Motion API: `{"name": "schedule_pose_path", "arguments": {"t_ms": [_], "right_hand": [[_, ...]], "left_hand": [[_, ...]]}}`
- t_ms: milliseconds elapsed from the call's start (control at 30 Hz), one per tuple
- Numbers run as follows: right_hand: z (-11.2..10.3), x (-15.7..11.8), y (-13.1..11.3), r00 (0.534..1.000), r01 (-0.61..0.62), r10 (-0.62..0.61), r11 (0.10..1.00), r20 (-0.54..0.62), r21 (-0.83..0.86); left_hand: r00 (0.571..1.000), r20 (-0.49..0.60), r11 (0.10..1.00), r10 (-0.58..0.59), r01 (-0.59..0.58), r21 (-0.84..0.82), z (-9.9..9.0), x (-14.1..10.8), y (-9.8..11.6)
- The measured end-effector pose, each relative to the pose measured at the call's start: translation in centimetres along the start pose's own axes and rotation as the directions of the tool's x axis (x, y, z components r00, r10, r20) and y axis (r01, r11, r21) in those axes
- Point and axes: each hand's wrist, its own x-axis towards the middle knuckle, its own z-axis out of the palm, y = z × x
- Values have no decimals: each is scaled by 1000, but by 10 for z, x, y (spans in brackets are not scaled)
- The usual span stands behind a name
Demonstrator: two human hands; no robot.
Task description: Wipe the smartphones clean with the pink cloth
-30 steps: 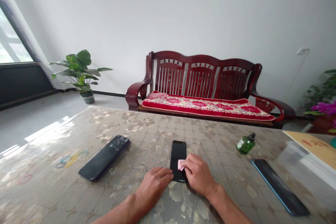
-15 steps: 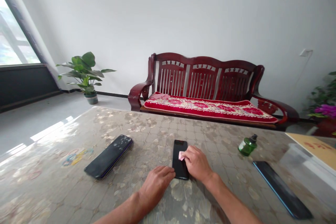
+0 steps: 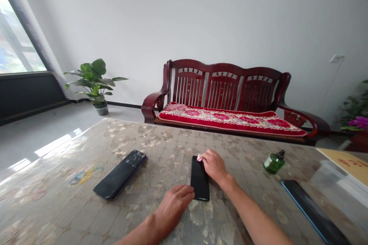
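A black phone (image 3: 200, 180) lies flat on the patterned table, between my hands. My right hand (image 3: 212, 164) pinches a small pink cloth (image 3: 199, 157) against the phone's far end. At the near left corner of the phone, my left hand (image 3: 176, 203) rests with its fingers together, the fingertips touching the edge. Left of it sits a stack of dark phones (image 3: 120, 175), the top one spotted with pale marks. A green bottle (image 3: 274, 162) with a black top stands to the right, and another dark phone with a blue edge (image 3: 313, 210) lies nearer me.
Coloured rubber bands (image 3: 83, 175) are on the table's left part. At the right edge are a clear plastic box (image 3: 336, 183) and a tan board (image 3: 345, 160). Beyond the table (image 3: 161, 141) stand a red wooden bench (image 3: 224, 88) and a potted plant (image 3: 99, 84).
My right hand has slid the pink cloth away from me, from the phone's upper middle to its far end. My left hand stays at the near left corner. The whole view has shifted slightly.
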Motion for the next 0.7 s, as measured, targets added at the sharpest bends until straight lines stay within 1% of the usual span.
{"name": "schedule_pose_path", "arguments": {"t_ms": [33,100,167,233,300,467,533,567,633,700], "right_hand": [[0,-2,-2,1000,-2,2,1000,-1,0],[-1,-14,-8,1000,23,-23,1000,7,7],[0,-30,-15,996,91,-92,996,22,16],[0,-40,-21,986,161,-161,987,35,2],[2,-36,-24,983,179,-178,984,38,-21],[7,5,-21,997,82,-81,996,17,-43],[8,11,-22,997,70,-70,997,15,-44],[8,9,-24,997,72,-71,997,15,-40],[6,-6,-29,995,97,-97,995,23,-21],[4,-26,-33,985,167,-168,986,41,21]], "left_hand": [[1000,-7,1000,0,0,1,0,0,0],[1000,-11,1000,0,0,-3,1,0,0],[1000,-7,1000,-4,4,-10,1,1,0],[1000,-4,1000,-8,8,-13,1,2,1],[1000,1,1000,-9,9,-10,0,2,2],[1000,27,1000,-10,10,3,-3,2,4],[1000,29,1000,-9,9,4,-3,2,3],[1000,24,1000,-6,6,6,-3,2,3],[1000,10,1000,-3,3,14,-2,2,3],[1000,3,1000,-4,4,21,-2,3,3]]}}
